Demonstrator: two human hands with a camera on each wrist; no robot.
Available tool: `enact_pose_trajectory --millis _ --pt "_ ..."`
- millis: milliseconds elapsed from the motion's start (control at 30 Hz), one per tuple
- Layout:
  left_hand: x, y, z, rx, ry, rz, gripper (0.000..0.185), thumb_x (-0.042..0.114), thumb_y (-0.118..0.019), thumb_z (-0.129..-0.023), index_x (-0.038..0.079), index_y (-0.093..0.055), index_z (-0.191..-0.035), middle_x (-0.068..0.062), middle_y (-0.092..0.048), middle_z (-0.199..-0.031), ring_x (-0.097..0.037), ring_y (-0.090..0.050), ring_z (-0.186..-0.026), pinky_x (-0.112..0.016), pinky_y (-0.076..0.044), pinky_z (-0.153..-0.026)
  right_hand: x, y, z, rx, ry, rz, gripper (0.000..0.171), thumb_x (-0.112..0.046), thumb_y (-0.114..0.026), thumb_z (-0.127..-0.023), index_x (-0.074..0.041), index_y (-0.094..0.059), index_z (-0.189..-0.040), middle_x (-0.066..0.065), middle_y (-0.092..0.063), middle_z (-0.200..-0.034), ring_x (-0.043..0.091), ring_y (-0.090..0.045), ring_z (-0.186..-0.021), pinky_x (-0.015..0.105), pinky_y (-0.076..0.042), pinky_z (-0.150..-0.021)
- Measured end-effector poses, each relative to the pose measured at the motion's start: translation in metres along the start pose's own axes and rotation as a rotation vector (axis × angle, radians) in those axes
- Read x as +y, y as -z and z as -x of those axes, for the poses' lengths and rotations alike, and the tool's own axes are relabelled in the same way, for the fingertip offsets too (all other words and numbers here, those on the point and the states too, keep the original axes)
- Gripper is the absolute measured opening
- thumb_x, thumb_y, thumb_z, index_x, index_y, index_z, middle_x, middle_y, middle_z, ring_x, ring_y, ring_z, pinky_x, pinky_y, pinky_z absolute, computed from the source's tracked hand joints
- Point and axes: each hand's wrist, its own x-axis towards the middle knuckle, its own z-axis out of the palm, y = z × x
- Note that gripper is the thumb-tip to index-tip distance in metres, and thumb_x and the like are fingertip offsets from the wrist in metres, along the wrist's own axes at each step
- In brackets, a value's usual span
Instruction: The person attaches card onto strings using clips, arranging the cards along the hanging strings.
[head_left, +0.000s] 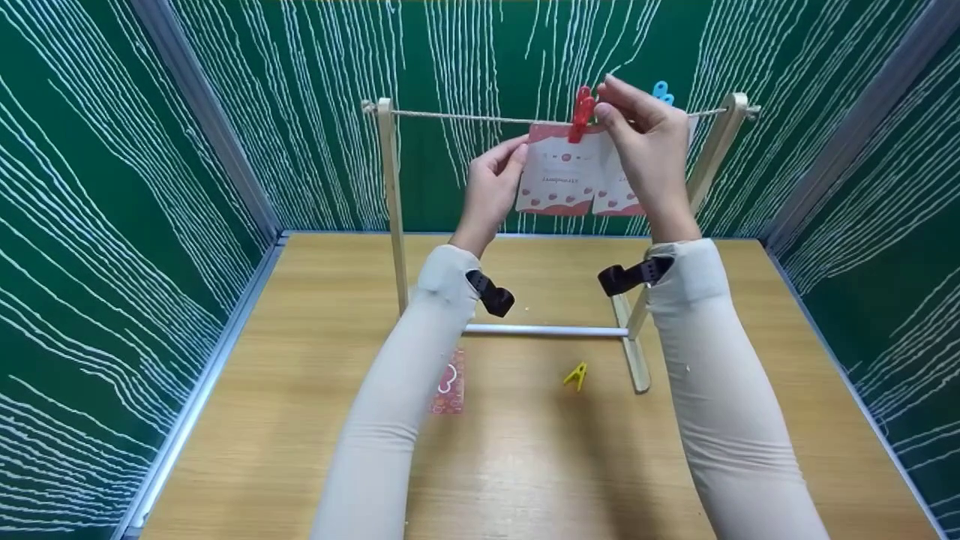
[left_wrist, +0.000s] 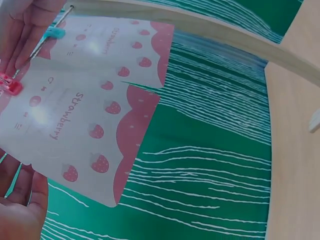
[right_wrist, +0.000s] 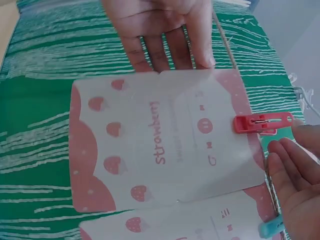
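Left hand (head_left: 491,187) is steadying strawberry card (head_left: 555,169)
Fingers pinching at ten o'clock, red clip (head_left: 580,116) securing at one; right hand (head_left: 654,142) hovering alongside, seemingly loose-fingered

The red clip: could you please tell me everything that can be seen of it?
The red clip looks like plastic, with a metal spring and a hole near one handle's end. It stands nearly upright at the rope, handles up, jaws closed on the top edge of the strawberry card nearer the left hand. The right hand is beside its handles; whether they touch is unclear.
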Motion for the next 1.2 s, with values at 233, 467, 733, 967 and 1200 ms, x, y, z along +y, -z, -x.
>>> enact_pose_trajectory --millis 233,467,733,967,1200 --pt "-0.004 0.009 0.004 0.007 -0.017 -0.014 0.034 0.025 -0.048 -0.1 0.014 -0.059 -0.131 0.001 -0.06 -0.131 -0.01 -0.058 -0.111 -0.02 -0.045 -0.098 0.003 0.006 0.008 0.001 -0.062 -0.187 0.036 -0.019 -0.068 -0.089 -0.01 -0.065 -0.124 0.005 -0.069 -0.119 0.02 -0.062 -0.107 0.023 -0.05 -0.093" --pt "-0.012 0.023 0.006 0.031 -0.027 -0.041 0.03 0.018 -0.048 -0.101 0.008 -0.059 -0.127 -0.003 -0.062 -0.129 -0.014 -0.059 -0.114 -0.019 -0.044 -0.1 0.013 0.013 0.018 -0.017 -0.098 -0.276 0.037 -0.018 -0.07 -0.087 -0.012 -0.066 -0.123 0.006 -0.07 -0.115 0.02 -0.064 -0.103 0.022 -0.052 -0.088" --pt "-0.031 0.037 0.015 0.048 -0.011 -0.054 0.028 0.018 -0.049 -0.1 0.007 -0.061 -0.123 -0.005 -0.064 -0.122 -0.013 -0.059 -0.113 -0.018 -0.044 -0.1 0.031 0.022 0.034 -0.062 -0.207 -0.315 0.039 -0.022 -0.071 -0.086 -0.012 -0.065 -0.123 0.006 -0.069 -0.116 0.02 -0.064 -0.101 0.023 -0.052 -0.087" --pt "-0.049 0.048 0.026 0.051 0.042 -0.064 0.027 0.015 -0.049 -0.1 0.006 -0.061 -0.122 -0.007 -0.065 -0.121 -0.021 -0.059 -0.116 -0.021 -0.045 -0.1 0.044 0.024 0.048 -0.074 -0.224 -0.349 0.037 -0.023 -0.071 -0.087 -0.006 -0.067 -0.119 0.005 -0.071 -0.11 0.019 -0.066 -0.098 0.021 -0.052 -0.085" --pt "-0.073 0.058 0.036 0.045 0.101 -0.067 0.026 0.012 -0.047 -0.101 0.004 -0.061 -0.122 -0.012 -0.065 -0.12 -0.02 -0.06 -0.114 -0.026 -0.046 -0.101 0.058 0.025 0.063 -0.128 -0.301 -0.285 0.039 -0.026 -0.071 -0.086 -0.007 -0.066 -0.12 0.003 -0.069 -0.114 0.015 -0.065 -0.1 0.02 -0.051 -0.086"
